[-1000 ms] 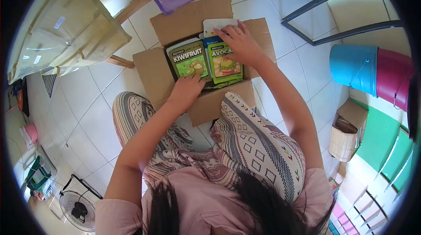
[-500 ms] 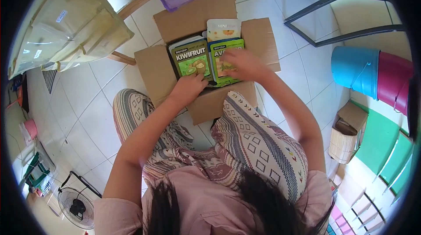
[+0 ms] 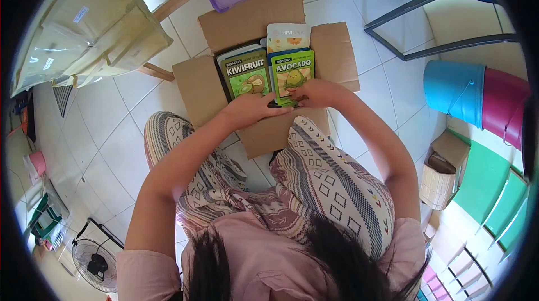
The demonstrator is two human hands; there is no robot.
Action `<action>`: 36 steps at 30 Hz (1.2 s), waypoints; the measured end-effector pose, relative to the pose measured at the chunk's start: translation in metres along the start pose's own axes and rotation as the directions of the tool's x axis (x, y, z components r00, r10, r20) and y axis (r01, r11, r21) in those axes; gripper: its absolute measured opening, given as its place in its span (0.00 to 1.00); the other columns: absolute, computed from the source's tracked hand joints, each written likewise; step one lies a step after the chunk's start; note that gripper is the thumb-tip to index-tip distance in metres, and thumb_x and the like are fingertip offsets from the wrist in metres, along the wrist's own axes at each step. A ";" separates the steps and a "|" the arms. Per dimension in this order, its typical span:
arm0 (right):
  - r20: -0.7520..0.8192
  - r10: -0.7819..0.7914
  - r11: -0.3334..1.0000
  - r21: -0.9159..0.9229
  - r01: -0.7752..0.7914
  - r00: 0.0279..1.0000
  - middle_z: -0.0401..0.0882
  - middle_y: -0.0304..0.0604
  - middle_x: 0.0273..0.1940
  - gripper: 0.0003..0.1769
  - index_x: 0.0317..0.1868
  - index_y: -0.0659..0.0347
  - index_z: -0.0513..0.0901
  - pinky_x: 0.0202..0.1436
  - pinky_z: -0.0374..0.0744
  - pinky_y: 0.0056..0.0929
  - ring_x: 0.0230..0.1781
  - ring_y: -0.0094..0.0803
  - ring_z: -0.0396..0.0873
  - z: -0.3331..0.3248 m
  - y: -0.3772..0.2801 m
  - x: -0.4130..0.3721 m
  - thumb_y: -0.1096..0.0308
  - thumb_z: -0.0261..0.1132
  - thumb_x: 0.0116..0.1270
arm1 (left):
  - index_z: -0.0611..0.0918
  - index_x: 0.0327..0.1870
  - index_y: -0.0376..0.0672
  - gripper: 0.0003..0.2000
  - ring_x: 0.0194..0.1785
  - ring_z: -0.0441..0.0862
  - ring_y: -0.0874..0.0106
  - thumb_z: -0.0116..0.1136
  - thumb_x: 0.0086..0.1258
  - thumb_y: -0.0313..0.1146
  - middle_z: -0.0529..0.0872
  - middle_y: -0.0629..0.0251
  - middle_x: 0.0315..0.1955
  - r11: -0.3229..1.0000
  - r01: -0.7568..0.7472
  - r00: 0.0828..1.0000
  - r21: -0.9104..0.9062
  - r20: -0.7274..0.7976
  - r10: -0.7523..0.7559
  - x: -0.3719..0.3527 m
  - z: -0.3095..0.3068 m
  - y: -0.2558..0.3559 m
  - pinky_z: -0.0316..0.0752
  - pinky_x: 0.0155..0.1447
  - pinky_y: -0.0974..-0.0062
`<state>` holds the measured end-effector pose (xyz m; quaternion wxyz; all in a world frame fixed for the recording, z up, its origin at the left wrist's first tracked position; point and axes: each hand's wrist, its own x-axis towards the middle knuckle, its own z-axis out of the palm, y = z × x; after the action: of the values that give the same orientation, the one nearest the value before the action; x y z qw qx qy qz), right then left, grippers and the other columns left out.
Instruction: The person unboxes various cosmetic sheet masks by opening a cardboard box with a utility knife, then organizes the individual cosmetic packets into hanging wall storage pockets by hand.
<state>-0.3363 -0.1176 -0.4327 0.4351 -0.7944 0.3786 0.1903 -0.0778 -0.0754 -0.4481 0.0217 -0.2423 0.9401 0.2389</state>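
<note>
— Nearest, over the box's (image 3: pixel 275 132) near wall: left hand (image 3: pixel 250 109), fingers stretched toward the AVOCADO packet's (image 3: pixel 293 73) near end. Gripping or only touching? Can't tell.
— Right hand (image 3: pixel 319 93) closer, curled onto that same end from the right. Packet mid-box, long axis running away from both hands.
— Green, cartoon avocado. KIWIFRUIT packet (image 3: pixel 246 73) touching its left; pale packet (image 3: pixel 288 36) behind, by the far flap.

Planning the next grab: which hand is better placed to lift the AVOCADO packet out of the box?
Right, probably. The right hand touches the near edge of the AVOCADO packet; the left hand lies just below the KIWIFRUIT packet beside it, so it would have to reach across.
</note>
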 end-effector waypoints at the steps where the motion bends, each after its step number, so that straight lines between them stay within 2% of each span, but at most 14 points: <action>1: 0.024 0.031 0.999 -0.012 -0.030 0.999 0.87 0.51 0.41 0.16 0.50 0.57 0.87 0.51 0.80 0.43 0.43 0.48 0.84 0.000 -0.003 0.000 0.62 0.68 0.63 | 0.68 0.71 0.72 0.32 0.37 0.85 0.60 0.50 0.68 0.26 0.74 0.57 0.52 0.999 -0.033 0.999 0.011 0.027 0.033 0.001 -0.002 -0.001 0.82 0.38 0.63; 4: 0.073 -0.043 0.999 0.035 0.040 0.996 0.87 0.51 0.40 0.16 0.50 0.57 0.87 0.49 0.79 0.45 0.42 0.48 0.84 0.004 0.005 0.006 0.62 0.68 0.63 | 0.65 0.73 0.77 0.34 0.36 0.85 0.59 0.48 0.69 0.25 0.75 0.59 0.51 0.995 -0.049 0.997 -0.081 0.051 0.053 0.003 -0.002 -0.009 0.82 0.38 0.62; 7: 0.083 -0.044 0.996 -0.075 0.050 0.996 0.87 0.50 0.37 0.15 0.48 0.58 0.87 0.47 0.80 0.45 0.40 0.48 0.85 -0.004 0.004 0.008 0.64 0.68 0.63 | 0.64 0.74 0.76 0.34 0.36 0.85 0.59 0.46 0.70 0.25 0.75 0.59 0.51 0.993 -0.088 0.996 -0.079 0.026 0.090 0.005 0.006 -0.014 0.81 0.38 0.61; 10: 0.032 -0.089 0.974 -0.208 0.094 0.996 0.86 0.50 0.35 0.13 0.46 0.57 0.87 0.42 0.80 0.45 0.37 0.49 0.85 -0.010 -0.005 0.007 0.65 0.68 0.61 | 0.63 0.74 0.76 0.34 0.35 0.85 0.59 0.46 0.70 0.25 0.75 0.58 0.51 0.994 -0.092 0.996 -0.052 -0.014 0.091 0.005 0.009 -0.012 0.81 0.38 0.62; 13: -0.056 -0.188 0.926 -0.343 0.158 0.981 0.85 0.50 0.33 0.12 0.46 0.55 0.87 0.39 0.81 0.46 0.34 0.50 0.85 0.007 0.007 0.017 0.66 0.68 0.61 | 0.62 0.74 0.77 0.35 0.34 0.85 0.59 0.45 0.70 0.24 0.76 0.57 0.53 0.998 -0.052 0.999 -0.019 0.013 0.052 0.008 0.011 -0.009 0.82 0.38 0.62; 16: -0.181 -0.281 0.936 -0.267 0.228 0.942 0.85 0.49 0.32 0.12 0.45 0.53 0.87 0.39 0.81 0.47 0.36 0.50 0.85 0.006 0.005 0.010 0.67 0.65 0.61 | 0.60 0.75 0.79 0.37 0.34 0.85 0.59 0.45 0.70 0.23 0.76 0.57 0.55 0.999 -0.044 0.998 -0.018 0.053 0.045 0.007 -0.005 -0.003 0.82 0.38 0.63; 19: -0.174 -0.205 0.953 -0.259 0.156 0.963 0.84 0.50 0.32 0.13 0.49 0.52 0.86 0.38 0.81 0.46 0.32 0.50 0.84 -0.001 -0.004 0.005 0.66 0.66 0.63 | 0.59 0.75 0.78 0.33 0.34 0.85 0.60 0.43 0.73 0.27 0.76 0.57 0.54 0.993 -0.120 0.993 0.014 0.014 0.120 0.005 0.005 -0.010 0.82 0.36 0.63; 22: -0.175 -0.160 0.962 -0.249 0.113 0.971 0.85 0.49 0.33 0.13 0.49 0.52 0.86 0.38 0.81 0.46 0.33 0.49 0.84 0.007 0.008 0.008 0.66 0.65 0.64 | 0.61 0.75 0.76 0.32 0.35 0.85 0.59 0.43 0.73 0.27 0.77 0.57 0.51 0.992 -0.122 0.993 -0.013 0.000 0.122 0.005 0.000 -0.010 0.82 0.37 0.62; 25: -0.215 -0.145 0.970 -0.222 0.096 0.966 0.85 0.48 0.34 0.11 0.48 0.52 0.86 0.40 0.81 0.45 0.35 0.48 0.84 0.012 0.010 0.009 0.66 0.65 0.65 | 0.64 0.75 0.70 0.33 0.39 0.85 0.59 0.46 0.69 0.24 0.76 0.58 0.54 0.991 -0.129 0.992 -0.045 0.006 0.129 0.005 0.019 -0.018 0.82 0.41 0.62; 28: -0.227 -0.108 0.979 -0.195 0.063 0.968 0.85 0.47 0.34 0.10 0.46 0.53 0.86 0.42 0.81 0.45 0.36 0.48 0.84 0.012 0.007 0.010 0.65 0.65 0.65 | 0.66 0.73 0.64 0.30 0.42 0.85 0.60 0.48 0.69 0.26 0.76 0.59 0.51 0.990 -0.141 0.990 -0.021 0.015 0.142 0.004 0.018 -0.020 0.82 0.42 0.61; 31: -0.210 -0.112 0.977 -0.203 0.069 0.971 0.85 0.47 0.35 0.09 0.45 0.55 0.86 0.43 0.81 0.45 0.37 0.48 0.84 0.010 0.006 0.010 0.65 0.65 0.65 | 0.66 0.73 0.63 0.30 0.42 0.85 0.60 0.49 0.69 0.27 0.76 0.59 0.50 0.992 -0.129 0.991 0.007 0.029 0.129 0.005 0.025 -0.020 0.82 0.42 0.61; 34: -0.265 -0.153 0.979 -0.172 0.109 0.952 0.85 0.50 0.32 0.06 0.38 0.56 0.84 0.41 0.80 0.49 0.36 0.50 0.84 0.015 0.011 0.012 0.65 0.63 0.64 | 0.67 0.73 0.62 0.30 0.42 0.85 0.59 0.50 0.68 0.27 0.76 0.59 0.51 0.994 -0.107 0.992 0.007 0.070 0.107 0.006 0.020 -0.017 0.82 0.42 0.61; 36: -0.259 -0.141 0.981 -0.163 0.101 0.956 0.85 0.50 0.33 0.07 0.39 0.57 0.83 0.41 0.80 0.49 0.35 0.51 0.84 0.012 0.006 0.010 0.65 0.63 0.64 | 0.68 0.72 0.61 0.30 0.42 0.85 0.59 0.50 0.67 0.26 0.77 0.59 0.52 0.996 -0.086 0.994 -0.007 0.067 0.087 0.004 0.006 -0.011 0.82 0.42 0.61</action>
<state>-0.3347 -0.1139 -0.4490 0.3303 -0.8648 0.3694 0.0812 -0.0766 -0.0826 -0.4586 0.0423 -0.1933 0.9479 0.2496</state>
